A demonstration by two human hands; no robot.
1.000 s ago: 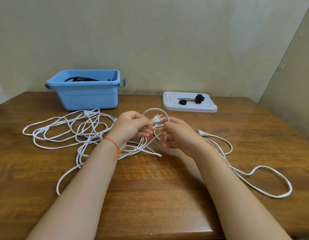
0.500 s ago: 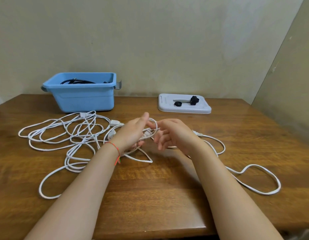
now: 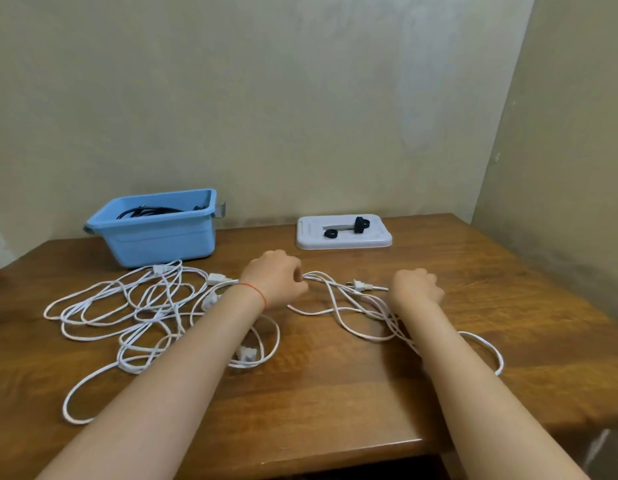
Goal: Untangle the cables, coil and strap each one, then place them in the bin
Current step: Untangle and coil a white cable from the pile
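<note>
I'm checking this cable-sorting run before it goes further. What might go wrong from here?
1. The left hand and right hand grip one white cable whose loops cross the tangled pile; pulling apart may tighten a knot.
2. A loop lies near the table edge and could slip off.
3. Dragging cable may snag the plug.
</note>
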